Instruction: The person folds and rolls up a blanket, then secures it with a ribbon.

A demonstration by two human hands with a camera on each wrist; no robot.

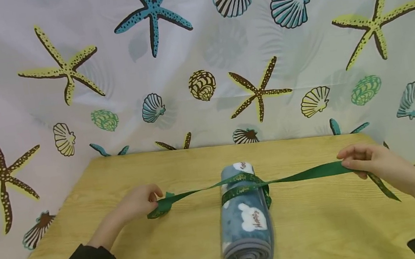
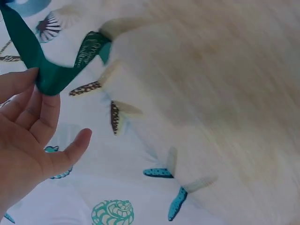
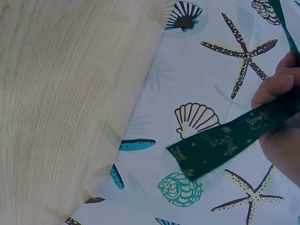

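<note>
On my screen I see the left hand [image 1: 141,203] and the right hand [image 1: 375,164] each pinching a flat, green, gold-printed ribbon [image 1: 313,173]. Between them, touching neither, a rolled, blue, plush-looking blanket [image 1: 241,231] lies on the wood-grain table [image 1: 169,254], wrapped by the ribbon, which seems to cross itself.

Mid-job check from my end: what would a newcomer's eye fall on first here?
Probably the green ribbon, drawn out sideways and looped around the rolled blue cloth lying mid-table. The left hand and right hand hold it on either side of the roll. Behind the table, a white sheet printed with starfish and shells also stands out.
</note>
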